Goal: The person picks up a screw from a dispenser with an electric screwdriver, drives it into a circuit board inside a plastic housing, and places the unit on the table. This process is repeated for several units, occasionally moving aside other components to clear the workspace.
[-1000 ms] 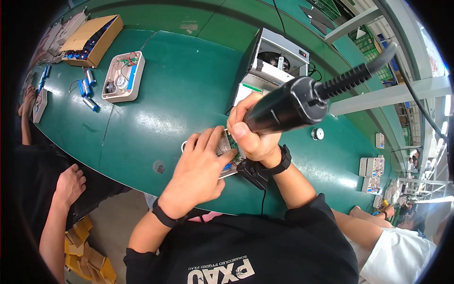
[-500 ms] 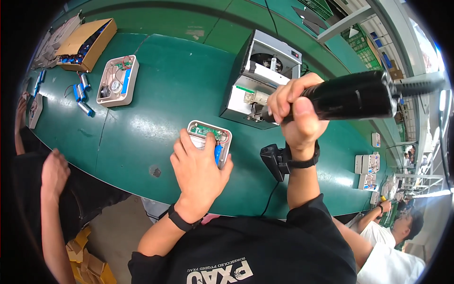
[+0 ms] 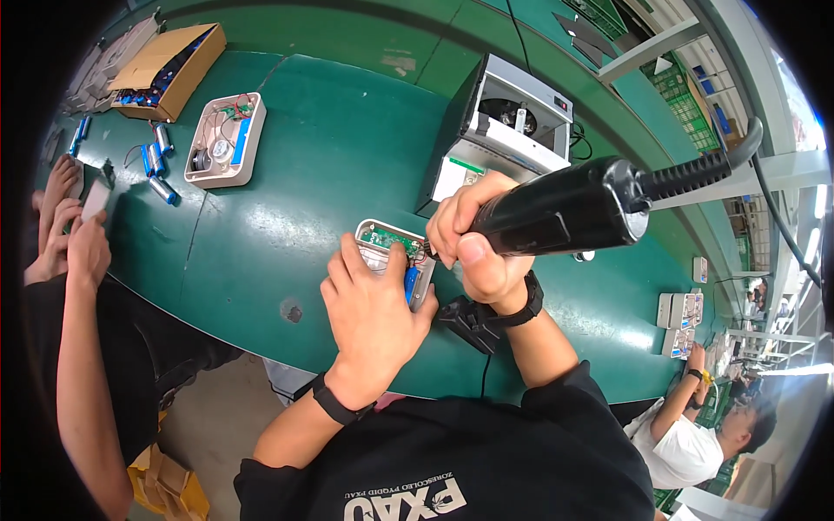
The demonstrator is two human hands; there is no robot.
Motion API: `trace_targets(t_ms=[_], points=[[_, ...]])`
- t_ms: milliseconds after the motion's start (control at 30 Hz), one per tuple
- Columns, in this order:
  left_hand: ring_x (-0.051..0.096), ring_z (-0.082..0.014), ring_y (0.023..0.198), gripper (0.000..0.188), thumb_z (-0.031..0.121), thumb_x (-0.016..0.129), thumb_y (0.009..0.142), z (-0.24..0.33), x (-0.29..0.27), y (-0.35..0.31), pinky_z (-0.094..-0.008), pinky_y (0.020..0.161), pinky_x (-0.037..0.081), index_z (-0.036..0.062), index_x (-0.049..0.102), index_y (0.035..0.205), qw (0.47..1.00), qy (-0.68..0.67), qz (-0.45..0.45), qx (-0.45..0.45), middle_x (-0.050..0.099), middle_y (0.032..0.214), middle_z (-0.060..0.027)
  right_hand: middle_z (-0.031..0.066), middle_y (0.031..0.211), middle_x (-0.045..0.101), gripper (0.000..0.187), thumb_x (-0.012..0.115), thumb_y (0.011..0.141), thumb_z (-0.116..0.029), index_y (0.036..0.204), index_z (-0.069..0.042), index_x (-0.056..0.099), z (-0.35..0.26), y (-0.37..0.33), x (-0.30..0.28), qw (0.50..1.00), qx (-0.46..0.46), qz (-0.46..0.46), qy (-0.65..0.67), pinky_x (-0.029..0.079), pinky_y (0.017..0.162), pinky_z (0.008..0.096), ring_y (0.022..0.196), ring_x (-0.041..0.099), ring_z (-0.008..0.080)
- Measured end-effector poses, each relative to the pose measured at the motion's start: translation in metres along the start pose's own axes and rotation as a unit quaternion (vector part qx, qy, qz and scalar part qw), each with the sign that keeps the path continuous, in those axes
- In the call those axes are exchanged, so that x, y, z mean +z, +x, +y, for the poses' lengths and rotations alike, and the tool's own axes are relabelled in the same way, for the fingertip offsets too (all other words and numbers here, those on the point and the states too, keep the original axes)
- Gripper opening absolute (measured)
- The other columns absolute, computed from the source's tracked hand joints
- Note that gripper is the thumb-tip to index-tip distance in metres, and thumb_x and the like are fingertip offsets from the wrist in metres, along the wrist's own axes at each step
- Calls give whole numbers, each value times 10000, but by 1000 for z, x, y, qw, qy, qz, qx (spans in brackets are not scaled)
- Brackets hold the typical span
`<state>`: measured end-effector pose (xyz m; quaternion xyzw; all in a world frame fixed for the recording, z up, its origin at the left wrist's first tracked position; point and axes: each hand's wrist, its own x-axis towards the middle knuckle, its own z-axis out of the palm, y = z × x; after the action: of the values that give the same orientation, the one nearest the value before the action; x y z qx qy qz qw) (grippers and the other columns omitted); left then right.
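My left hand [image 3: 373,308] is closed around a small pale housing [image 3: 425,282] on the table, its fingers across the top and its thumb along the right side. Inside the housing lie a green circuit board [image 3: 387,237], thin wires and a blue battery cell [image 3: 410,283]. My right hand [image 3: 479,247] grips a thick black corded electric screwdriver [image 3: 556,213], tilted with its cord end up to the right. Its front end points down at the housing's right upper edge; whether the bit touches there cannot be made out.
A screw feeder [image 3: 499,149] stands beyond my right hand. Further left are a larger open housing [image 3: 246,161], loose blue battery cells [image 3: 156,165] and a cardboard box [image 3: 191,74] of cells. A co-worker's hands [image 3: 78,239] hold a pale part at the left. More housings [image 3: 678,313] sit far right.
My right hand has brought the electric screwdriver from the screw feeder left and down to the housing. My left hand keeps its hold. The co-worker at the left now holds up a pale part.
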<state>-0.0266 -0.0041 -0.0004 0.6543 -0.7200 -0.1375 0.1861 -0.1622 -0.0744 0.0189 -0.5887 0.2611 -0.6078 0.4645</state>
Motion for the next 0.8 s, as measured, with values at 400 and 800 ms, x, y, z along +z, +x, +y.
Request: trace_targets(t_ms=[400, 800], points=[[496, -437, 1180, 721, 346, 827, 725, -4, -6, -2, -502, 920, 448, 53, 575, 1333, 1000, 6, 12, 12, 439, 1379, -317, 43, 604, 483, 355, 732, 892, -249, 867, -10, 470, 12, 3, 9, 1000, 29, 2, 2, 389, 453, 264, 488, 440, 113], [559, -475, 1109, 800, 177, 832, 748, -47, -43, 50, -542, 945, 520, -25, 406, 1394, 996, -27, -36, -74, 508, 1239, -298, 36, 634, 467, 425, 705, 873, -422, 891, -75, 461, -64, 19, -15, 995, -57, 37, 67, 438, 521, 336, 494, 465, 161]])
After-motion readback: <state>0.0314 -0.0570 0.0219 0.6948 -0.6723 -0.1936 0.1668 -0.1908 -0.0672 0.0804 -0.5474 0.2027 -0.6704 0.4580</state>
